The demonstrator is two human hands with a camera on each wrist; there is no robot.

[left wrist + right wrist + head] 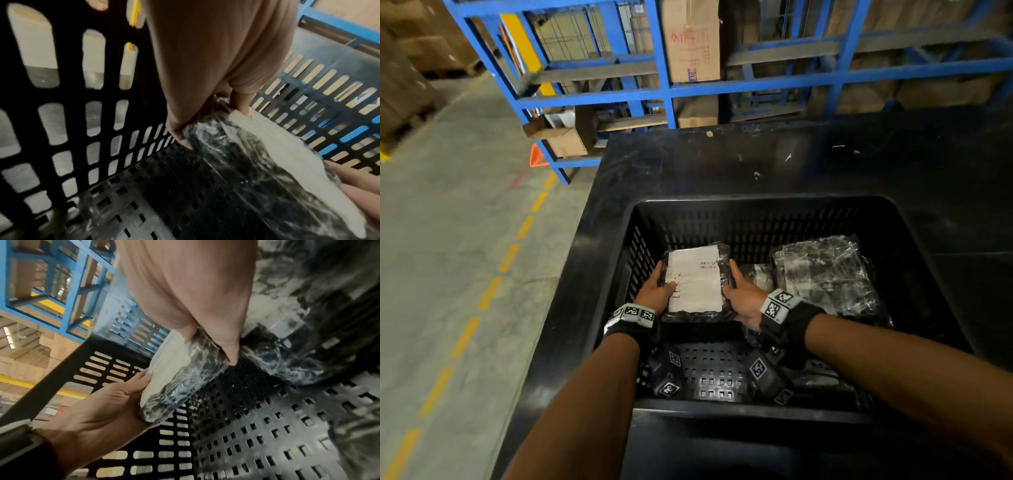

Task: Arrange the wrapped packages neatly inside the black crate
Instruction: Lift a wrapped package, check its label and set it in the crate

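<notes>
A black wrapped package [697,281] with a white label on top is held inside the black crate [722,202], near its left wall. My left hand [657,291] grips its left edge, thumb on the label and fingers underneath [180,134]. My right hand [743,298] grips its right edge the same way [226,344]. In the right wrist view the package [180,374] hangs tilted just above the perforated floor [257,426]. A larger clear-wrapped package [825,270] lies at the crate's right side. A smaller dark package [755,274] sits between the two, partly hidden by my right hand.
The crate stands on a black table [756,157]. Blue metal racking [664,68] with cardboard boxes [691,41] rises behind it. A concrete floor with a dashed yellow line [493,291] runs along the left. The crate's near floor [709,370] is bare.
</notes>
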